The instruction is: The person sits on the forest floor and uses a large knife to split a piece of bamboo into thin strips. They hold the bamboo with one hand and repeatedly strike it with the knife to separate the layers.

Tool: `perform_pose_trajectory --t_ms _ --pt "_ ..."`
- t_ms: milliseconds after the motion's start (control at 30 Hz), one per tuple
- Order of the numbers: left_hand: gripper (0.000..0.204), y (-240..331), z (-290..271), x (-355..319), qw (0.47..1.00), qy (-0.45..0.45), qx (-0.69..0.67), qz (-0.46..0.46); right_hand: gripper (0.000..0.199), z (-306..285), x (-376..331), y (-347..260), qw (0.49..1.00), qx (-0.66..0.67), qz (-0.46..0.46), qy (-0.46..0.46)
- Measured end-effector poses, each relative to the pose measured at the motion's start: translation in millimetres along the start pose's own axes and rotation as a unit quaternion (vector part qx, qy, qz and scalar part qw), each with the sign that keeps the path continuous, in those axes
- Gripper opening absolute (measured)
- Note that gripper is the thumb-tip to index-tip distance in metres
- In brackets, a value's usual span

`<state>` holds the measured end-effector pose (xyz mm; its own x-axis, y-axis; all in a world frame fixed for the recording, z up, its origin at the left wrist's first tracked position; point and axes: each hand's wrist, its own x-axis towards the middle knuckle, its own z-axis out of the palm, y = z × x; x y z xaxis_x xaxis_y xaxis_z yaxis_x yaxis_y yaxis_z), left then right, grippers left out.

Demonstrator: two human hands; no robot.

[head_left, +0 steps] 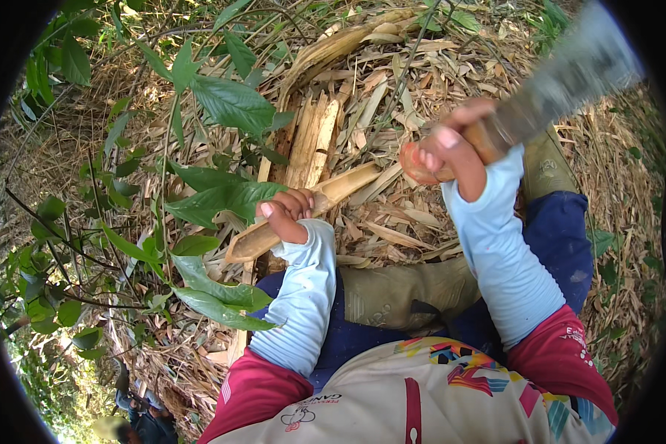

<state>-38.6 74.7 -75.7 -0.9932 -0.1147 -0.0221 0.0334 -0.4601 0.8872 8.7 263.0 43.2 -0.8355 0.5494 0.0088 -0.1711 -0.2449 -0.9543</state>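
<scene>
Ground (436, 81) here is covered with dry leaves and husks, and green leaves (229, 103) hang in from the left side. The person sits on it with both legs out in front, in blue trousers (562, 237) and tan rubber boots (407, 292). One boot lies across the lap area, the other points up toward the top right.

Split bamboo pieces (311, 140) stand up from the ground just behind the hands.

The long knife (562, 81) is next in size. Its wide blade is blurry and points up to the top right corner. The right hand (455, 148) is wrapped tight around the knife's wooden handle, fist closed, held up high and off to the right. The right arm in its pale blue sleeve bends up from the lower right.

The bamboo stick (307, 211) is smaller. It lies slanted, low end at the left and high end at the right. Its high end points toward the knife hand, but the two are well apart. The left hand (285, 214) holds the stick near the middle, fingers curled around it, thumb side facing up. The left arm reaches straight forward from the body.

The left hand is the one on the stick. The blade is above the stick and to its right.
</scene>
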Motion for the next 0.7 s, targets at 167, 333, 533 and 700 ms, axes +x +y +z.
perform_pose_trajectory --t_ms 167,333,533,700 --pt "0.041 -16.9 -3.9 -0.2 0.997 -0.032 -0.056 0.03 0.025 -57.4 -68.4 163.1 0.768 -0.525 0.318 -0.182" --pt "0.044 -19.7 -9.7 5.8 0.996 0.001 -0.088 0.015 0.029 -54.4 -55.7 134.5 0.801 -0.199 0.53 -0.195" --pt "0.046 -20.5 -12.3 5.8 0.998 -0.019 -0.048 0.022 0.015 0.4 12.6 -3.1 0.983 0.045 0.157 -0.084" --pt "0.044 -24.5 -13.2 7.1 0.997 0.002 -0.07 0.032 0.016 -7.2 -21.0 65.0 0.96 -0.276 0.039 -0.019"
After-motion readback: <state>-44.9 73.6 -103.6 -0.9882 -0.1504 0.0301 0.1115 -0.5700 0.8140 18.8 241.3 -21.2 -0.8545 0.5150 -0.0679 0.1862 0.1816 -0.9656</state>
